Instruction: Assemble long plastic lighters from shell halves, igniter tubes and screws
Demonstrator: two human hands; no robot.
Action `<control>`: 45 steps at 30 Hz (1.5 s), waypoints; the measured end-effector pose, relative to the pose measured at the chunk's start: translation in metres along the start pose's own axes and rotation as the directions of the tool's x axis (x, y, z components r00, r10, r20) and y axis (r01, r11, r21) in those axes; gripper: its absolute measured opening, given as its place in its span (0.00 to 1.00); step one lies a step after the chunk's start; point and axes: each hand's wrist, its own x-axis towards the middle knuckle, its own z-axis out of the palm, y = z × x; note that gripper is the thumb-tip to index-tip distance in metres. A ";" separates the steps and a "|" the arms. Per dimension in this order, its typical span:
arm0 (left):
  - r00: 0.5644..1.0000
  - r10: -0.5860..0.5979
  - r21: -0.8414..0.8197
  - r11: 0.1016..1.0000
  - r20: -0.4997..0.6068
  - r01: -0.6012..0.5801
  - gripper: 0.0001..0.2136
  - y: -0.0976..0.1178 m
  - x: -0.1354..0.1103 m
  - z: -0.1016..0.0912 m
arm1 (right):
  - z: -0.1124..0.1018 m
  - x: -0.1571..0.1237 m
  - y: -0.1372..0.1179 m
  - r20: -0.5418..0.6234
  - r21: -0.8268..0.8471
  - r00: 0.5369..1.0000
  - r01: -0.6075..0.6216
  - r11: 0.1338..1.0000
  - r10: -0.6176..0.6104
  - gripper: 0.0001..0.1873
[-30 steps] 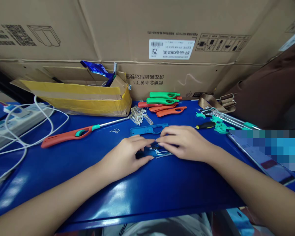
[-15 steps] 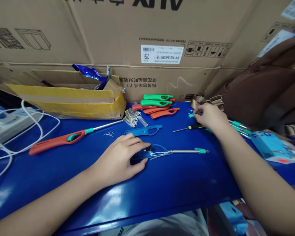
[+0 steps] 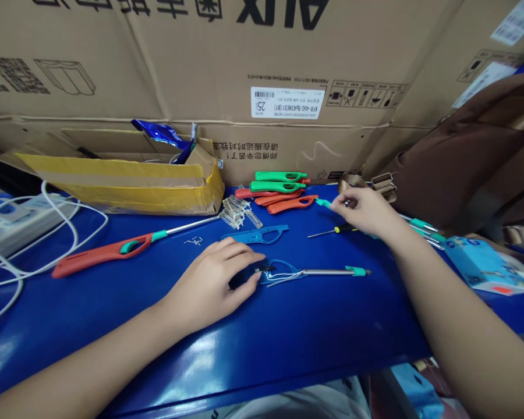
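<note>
My left hand (image 3: 213, 279) rests on the blue table (image 3: 113, 302), its fingers curled over the handle end of a half-built blue lighter (image 3: 305, 272) whose metal tube with a teal tip points right. My right hand (image 3: 364, 209) is at the back right, fingers pinched on a small teal part (image 3: 324, 203) that sticks out to the left. A black-and-yellow screwdriver (image 3: 332, 230) lies just below that hand. A loose blue lighter shell (image 3: 255, 235) lies between my two hands.
An assembled orange lighter (image 3: 113, 250) lies at left. Green and orange shells (image 3: 279, 187) are stacked at the back beside clear tubes (image 3: 238, 210). A yellow-taped carton (image 3: 122, 174), white cables (image 3: 35, 233), a brown bag (image 3: 463, 157) and a blue packet (image 3: 484, 262) surround the work area.
My right hand left the blue lighter, reached to the parts pile at back right and now draws left with a teal part pinched. The left hand stayed on the lighter.
</note>
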 end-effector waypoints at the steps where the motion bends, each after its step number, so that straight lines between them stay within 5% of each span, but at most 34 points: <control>1: 0.999 0.005 -0.004 1.000 -0.039 -0.005 0.13 0.000 0.000 0.000 | 0.000 -0.006 -0.007 0.021 0.065 0.997 0.074 0.995 -0.075 0.10; 5: 0.987 0.027 -0.007 1.000 -0.161 -0.029 0.17 -0.002 0.000 0.002 | 0.011 -0.034 -0.039 0.022 0.454 0.904 0.371 0.810 -0.427 0.09; 15: 0.971 0.062 -0.083 0.993 -0.232 -0.084 0.12 -0.002 0.002 0.003 | 0.033 -0.058 -0.063 0.208 0.660 0.764 0.351 0.664 -0.610 0.07; 23: 0.969 0.160 -0.104 0.978 -0.187 -0.182 0.06 -0.004 0.003 0.002 | 0.028 -0.062 -0.065 0.257 0.685 0.697 0.358 0.634 -0.670 0.07; 29: 0.987 0.026 -0.124 0.991 -0.157 -0.046 0.04 -0.001 0.002 0.002 | 0.005 -0.051 -0.044 0.242 0.463 0.738 0.482 0.744 -0.629 0.07; 37: 0.987 -0.129 -0.202 0.973 -0.095 0.108 0.07 -0.002 0.003 0.004 | -0.013 -0.045 -0.027 0.494 0.297 0.619 0.540 0.788 -0.611 0.04; 45: 0.982 -0.187 -0.231 0.956 -0.009 0.180 0.08 -0.003 0.003 0.003 | -0.006 -0.049 -0.032 0.386 0.317 0.548 0.677 0.664 -0.742 0.10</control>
